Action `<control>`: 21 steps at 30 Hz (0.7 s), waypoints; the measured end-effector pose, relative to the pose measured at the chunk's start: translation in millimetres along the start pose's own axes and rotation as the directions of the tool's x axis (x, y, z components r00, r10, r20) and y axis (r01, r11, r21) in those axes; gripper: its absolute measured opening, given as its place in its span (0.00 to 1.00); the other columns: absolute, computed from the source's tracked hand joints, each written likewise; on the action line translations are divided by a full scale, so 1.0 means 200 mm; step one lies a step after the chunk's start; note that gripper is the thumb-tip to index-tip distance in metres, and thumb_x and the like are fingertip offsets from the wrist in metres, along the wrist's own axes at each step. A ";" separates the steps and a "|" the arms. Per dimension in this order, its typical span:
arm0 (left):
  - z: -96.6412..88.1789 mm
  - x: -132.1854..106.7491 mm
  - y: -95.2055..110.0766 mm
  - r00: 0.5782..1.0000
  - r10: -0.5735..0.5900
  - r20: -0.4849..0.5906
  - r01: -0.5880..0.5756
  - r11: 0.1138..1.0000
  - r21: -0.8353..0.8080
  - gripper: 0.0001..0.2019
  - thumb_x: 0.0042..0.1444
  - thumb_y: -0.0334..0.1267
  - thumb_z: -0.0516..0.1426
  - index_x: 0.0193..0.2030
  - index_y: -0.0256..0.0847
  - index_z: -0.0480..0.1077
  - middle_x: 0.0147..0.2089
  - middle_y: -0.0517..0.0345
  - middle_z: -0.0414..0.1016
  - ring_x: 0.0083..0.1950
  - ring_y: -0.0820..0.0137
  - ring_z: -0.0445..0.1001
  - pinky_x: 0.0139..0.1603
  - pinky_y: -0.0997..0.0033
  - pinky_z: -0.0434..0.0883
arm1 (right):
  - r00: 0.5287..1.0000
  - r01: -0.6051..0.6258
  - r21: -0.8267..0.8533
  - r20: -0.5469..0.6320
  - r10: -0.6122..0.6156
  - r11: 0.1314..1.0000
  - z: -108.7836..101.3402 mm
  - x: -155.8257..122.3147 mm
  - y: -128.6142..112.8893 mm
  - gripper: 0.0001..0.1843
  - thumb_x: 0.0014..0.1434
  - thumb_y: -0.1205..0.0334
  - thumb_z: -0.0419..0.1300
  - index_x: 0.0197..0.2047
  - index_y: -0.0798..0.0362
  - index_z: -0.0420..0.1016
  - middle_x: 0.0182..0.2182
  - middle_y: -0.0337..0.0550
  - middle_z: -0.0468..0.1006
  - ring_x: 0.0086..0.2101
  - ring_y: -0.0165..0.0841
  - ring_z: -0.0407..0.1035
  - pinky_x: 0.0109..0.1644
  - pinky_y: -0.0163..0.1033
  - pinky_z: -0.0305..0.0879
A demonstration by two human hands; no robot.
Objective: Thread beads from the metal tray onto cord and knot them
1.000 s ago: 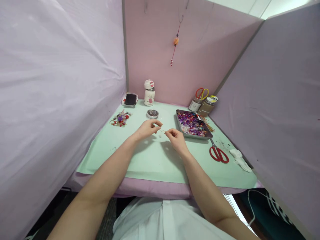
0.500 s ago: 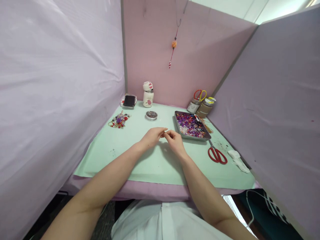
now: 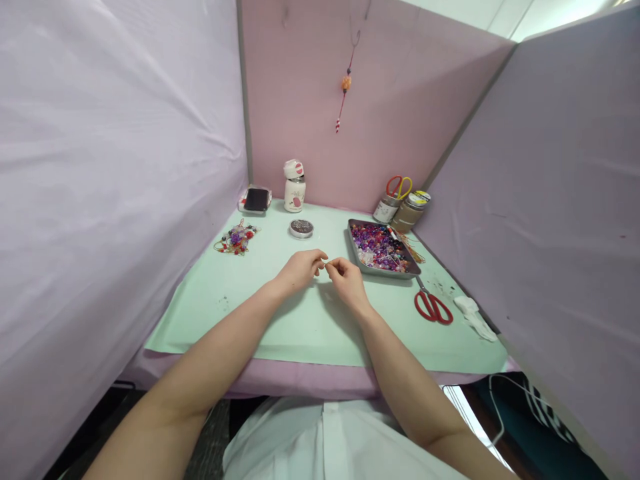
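Observation:
Above the middle of the pale green mat (image 3: 295, 333), my left hand (image 3: 302, 270) and my right hand (image 3: 346, 280) come close together, fingertips almost meeting. Both hands are closed in a pinch. Whatever lies between the fingertips is too small to make out. Just right of my right hand stands a metal tray (image 3: 385, 272) filled with purple, red and clear beads (image 3: 377, 247). A small round tin (image 3: 301, 229) with dark contents sits beyond my left hand.
Red-handled scissors (image 3: 433, 307) and crumpled white tissue (image 3: 474, 317) lie at the right. A bundle of beaded strings (image 3: 237, 239) rests at the left. Behind stand a white bottle (image 3: 295, 190), a black-topped box (image 3: 257, 200) and two jars (image 3: 410, 212). A beaded cord (image 3: 346, 83) hangs at the back.
My hands have drawn slightly apart, the left one shifting a little leftward. The whole view has moved slightly; the things on the mat stay in place.

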State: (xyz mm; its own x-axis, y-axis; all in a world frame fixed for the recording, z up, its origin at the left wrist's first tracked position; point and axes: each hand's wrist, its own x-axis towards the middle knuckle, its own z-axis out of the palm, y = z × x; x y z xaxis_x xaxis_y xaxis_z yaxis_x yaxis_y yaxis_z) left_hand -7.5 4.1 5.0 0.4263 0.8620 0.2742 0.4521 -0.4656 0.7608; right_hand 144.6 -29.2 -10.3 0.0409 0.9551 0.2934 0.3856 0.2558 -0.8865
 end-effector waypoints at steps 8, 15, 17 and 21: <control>-0.03 0.01 0.01 0.977 -0.189 0.099 0.206 0.955 -0.214 0.11 0.51 0.37 0.55 0.37 0.34 0.75 0.28 0.56 0.75 0.26 0.74 0.69 0.31 0.73 0.67 | 1.000 0.007 0.007 0.005 -0.007 1.000 -0.01 0.00 0.00 0.11 0.54 0.54 0.55 0.27 0.53 0.68 0.22 0.35 0.68 0.25 0.28 0.58 0.31 0.35 0.56; -0.04 0.02 0.00 0.978 -0.198 0.065 0.208 0.952 -0.227 0.09 0.50 0.37 0.56 0.30 0.34 0.75 0.25 0.57 0.73 0.26 0.75 0.69 0.29 0.74 0.66 | 1.000 0.012 0.002 0.009 -0.012 1.000 0.00 0.00 0.01 0.12 0.54 0.52 0.55 0.27 0.52 0.67 0.22 0.36 0.67 0.25 0.29 0.58 0.30 0.35 0.56; -0.04 0.02 -0.01 0.980 -0.184 0.075 0.196 0.955 -0.221 0.09 0.50 0.38 0.56 0.30 0.35 0.75 0.25 0.57 0.74 0.27 0.74 0.70 0.30 0.74 0.67 | 1.000 0.010 0.001 0.012 -0.010 1.000 0.00 0.00 0.00 0.12 0.53 0.52 0.56 0.26 0.52 0.67 0.21 0.36 0.67 0.24 0.29 0.58 0.30 0.35 0.56; -0.06 0.01 0.01 0.976 -0.201 0.082 0.215 0.949 -0.230 0.10 0.49 0.39 0.56 0.31 0.35 0.75 0.26 0.56 0.74 0.29 0.73 0.71 0.31 0.74 0.67 | 1.000 -0.015 0.018 0.019 0.014 1.000 0.00 -0.01 -0.02 0.12 0.52 0.53 0.56 0.25 0.52 0.67 0.21 0.35 0.66 0.24 0.28 0.58 0.30 0.35 0.55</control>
State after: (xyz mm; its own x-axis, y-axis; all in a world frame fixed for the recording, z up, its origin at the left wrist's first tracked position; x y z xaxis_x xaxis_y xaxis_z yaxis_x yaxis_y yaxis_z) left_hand -14.4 7.4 14.3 0.3894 0.9187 0.0660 0.3403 -0.2100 0.9166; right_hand 143.5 -31.5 -6.8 0.0286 0.9614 0.2737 0.3680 0.2445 -0.8971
